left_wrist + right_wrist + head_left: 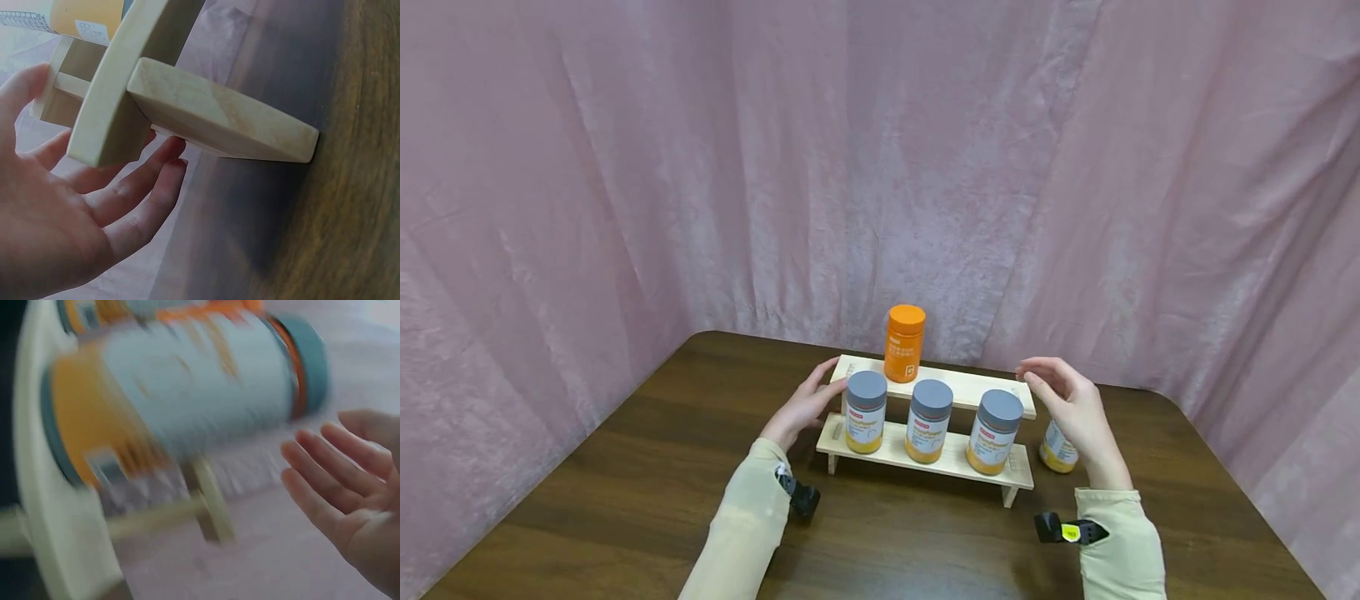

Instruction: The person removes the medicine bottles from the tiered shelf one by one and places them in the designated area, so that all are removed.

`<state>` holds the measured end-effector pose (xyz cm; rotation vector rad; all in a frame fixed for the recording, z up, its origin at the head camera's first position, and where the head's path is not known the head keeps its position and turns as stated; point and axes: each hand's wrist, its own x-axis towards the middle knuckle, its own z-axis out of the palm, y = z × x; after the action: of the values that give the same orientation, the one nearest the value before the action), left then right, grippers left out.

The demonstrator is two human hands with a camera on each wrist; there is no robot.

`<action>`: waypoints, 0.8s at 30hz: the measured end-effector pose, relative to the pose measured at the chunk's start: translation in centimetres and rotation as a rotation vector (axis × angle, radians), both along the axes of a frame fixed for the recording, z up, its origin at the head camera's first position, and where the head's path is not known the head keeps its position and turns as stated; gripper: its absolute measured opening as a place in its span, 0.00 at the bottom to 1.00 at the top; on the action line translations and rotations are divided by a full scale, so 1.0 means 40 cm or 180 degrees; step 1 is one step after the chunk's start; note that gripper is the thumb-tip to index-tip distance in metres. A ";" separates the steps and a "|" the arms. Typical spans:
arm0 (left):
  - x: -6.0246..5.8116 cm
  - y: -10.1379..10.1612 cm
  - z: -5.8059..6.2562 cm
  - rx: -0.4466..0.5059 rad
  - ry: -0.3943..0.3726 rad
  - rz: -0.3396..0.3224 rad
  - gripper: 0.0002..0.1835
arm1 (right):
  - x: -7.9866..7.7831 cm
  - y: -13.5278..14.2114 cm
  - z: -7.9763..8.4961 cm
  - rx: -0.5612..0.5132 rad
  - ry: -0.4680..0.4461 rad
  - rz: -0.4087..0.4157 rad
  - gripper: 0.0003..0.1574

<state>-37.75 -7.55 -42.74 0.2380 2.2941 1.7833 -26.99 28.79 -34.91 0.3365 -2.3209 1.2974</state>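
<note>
A two-tier wooden display rack (891,435) stands on the table. My left hand (801,407) holds its left end; in the left wrist view the thumb lies at the upper tier's end and the other fingers (134,200) reach behind the boards. Three grey-lidded supplement jars stand on the lower tier: left jar (866,412), middle jar (928,422), right jar (995,432). An orange bottle (904,343) stands on the upper tier, left of centre. My right hand (1071,408) hovers by the rack's right end, holding nothing, its fingers (331,465) apart from the right jar.
Another grey-white jar with a yellow base (1058,450) stands on the table right of the rack, partly behind my right hand. The brown wooden table (625,467) extends around the rack. Pink curtains (880,167) hang behind and at both sides.
</note>
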 end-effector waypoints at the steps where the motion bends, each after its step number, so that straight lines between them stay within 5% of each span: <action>1: 0.000 -0.001 -0.001 0.0000 -0.0004 -0.0002 0.34 | -0.004 -0.016 -0.002 -0.0028 -0.0008 -0.0012 0.18; 18: -0.002 0.010 0.003 0.0062 0.0076 0.0026 0.34 | -0.004 -0.095 0.025 -0.0091 0.0224 0.0151 0.17; 24: 0.003 0.003 0.000 0.0038 0.0050 0.0086 0.35 | -0.020 -0.151 0.054 -0.0070 -0.0019 0.0247 0.20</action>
<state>-37.61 -7.44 -42.72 0.2250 2.3087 1.8146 -27.80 22.76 -32.74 0.4198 -2.3177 1.3614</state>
